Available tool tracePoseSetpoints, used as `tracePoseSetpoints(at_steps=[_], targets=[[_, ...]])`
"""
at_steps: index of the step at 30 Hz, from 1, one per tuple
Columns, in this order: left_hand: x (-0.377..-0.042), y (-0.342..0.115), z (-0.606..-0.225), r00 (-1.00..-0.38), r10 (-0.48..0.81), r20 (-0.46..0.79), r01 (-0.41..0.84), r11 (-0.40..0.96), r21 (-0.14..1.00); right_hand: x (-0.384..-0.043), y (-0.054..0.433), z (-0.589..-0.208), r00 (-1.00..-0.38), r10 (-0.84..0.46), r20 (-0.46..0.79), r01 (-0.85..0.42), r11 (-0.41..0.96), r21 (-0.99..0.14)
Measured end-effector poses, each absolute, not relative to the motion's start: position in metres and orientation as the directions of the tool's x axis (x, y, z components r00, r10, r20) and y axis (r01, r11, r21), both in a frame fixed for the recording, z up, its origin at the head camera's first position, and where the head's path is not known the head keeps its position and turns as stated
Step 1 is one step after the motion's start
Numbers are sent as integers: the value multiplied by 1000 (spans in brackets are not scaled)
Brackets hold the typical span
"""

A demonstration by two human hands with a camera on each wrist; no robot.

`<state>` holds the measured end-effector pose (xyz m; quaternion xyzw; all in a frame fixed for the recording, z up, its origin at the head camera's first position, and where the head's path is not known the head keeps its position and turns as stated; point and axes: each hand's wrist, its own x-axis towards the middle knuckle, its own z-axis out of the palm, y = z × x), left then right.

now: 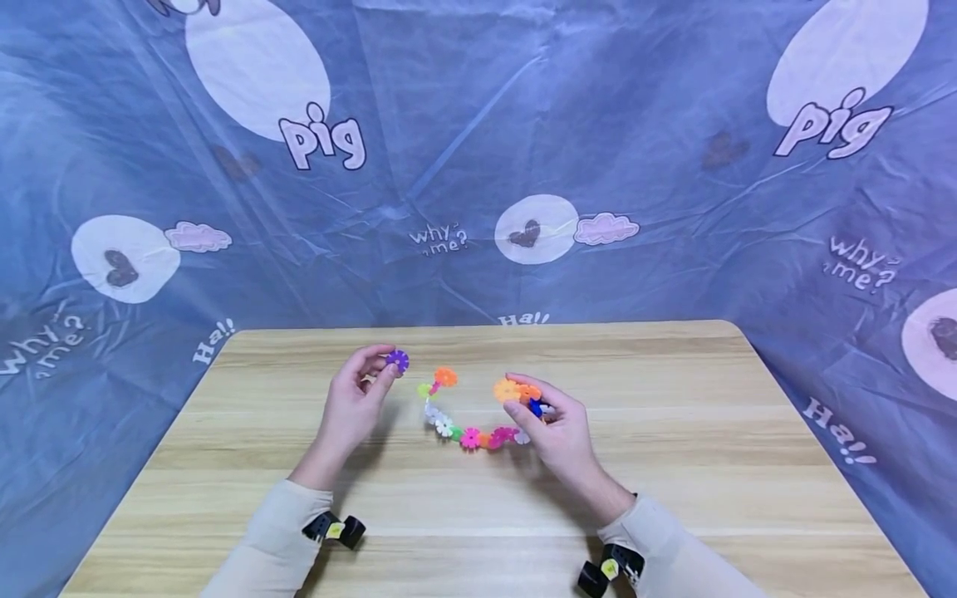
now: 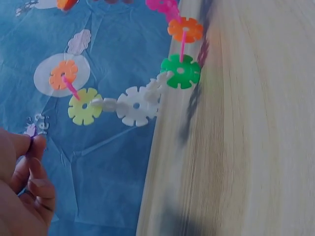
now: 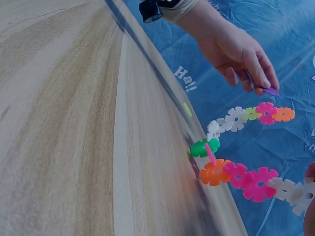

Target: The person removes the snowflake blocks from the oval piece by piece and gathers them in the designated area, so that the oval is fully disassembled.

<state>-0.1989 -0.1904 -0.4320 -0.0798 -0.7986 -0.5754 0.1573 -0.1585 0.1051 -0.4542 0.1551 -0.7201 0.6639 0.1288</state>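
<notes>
My left hand (image 1: 353, 407) pinches a single purple snowflake disc (image 1: 399, 360) between thumb and fingers. From my right hand (image 1: 562, 428) curves a chain of slotted plastic snowflake discs in many colours. Thumb and fingers there pinch it near a light orange disc (image 1: 507, 389), beside a second orange one and a dark blue one. The chain sags through a bright pink disc (image 1: 470, 438), a green disc (image 2: 180, 71) and white discs (image 2: 136, 105). Past a yellow-green disc (image 2: 84, 106), it ends in an orange disc (image 1: 445, 377), just right of the purple disc and apart from it.
Beneath both hands lies a wood-grain table (image 1: 463, 531), with shadows of the hands on it. A blue printed cloth (image 1: 419, 166) hangs behind and at both sides. Each sleeved wrist wears a small black camera on a strap (image 1: 334, 529).
</notes>
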Motion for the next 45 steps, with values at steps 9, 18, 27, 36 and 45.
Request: tracePoseSetpoints(at_steps=[9,18,27,36,45], targets=[[-206,-206,-433,-976,-41,216,185,380,906,-159,104,-455,-919,-37,393,-395,84,-915],[-220,-226,-443,-979,-27,204,165,487,857,-159,103,-454,-922,-38,384,-386,88,-918],[-230,-239,-452,-981,-16,192,151,551,821,-157,104,-452,-919,-48,391,-394,85,-915],[-240,-255,-458,-990,19,137,119,620,776,-158,105,-452,-919,-66,389,-393,75,-916],[-246,-267,-465,-996,40,82,89,652,753,-158,105,-454,-919,-61,389,-394,88,-915]])
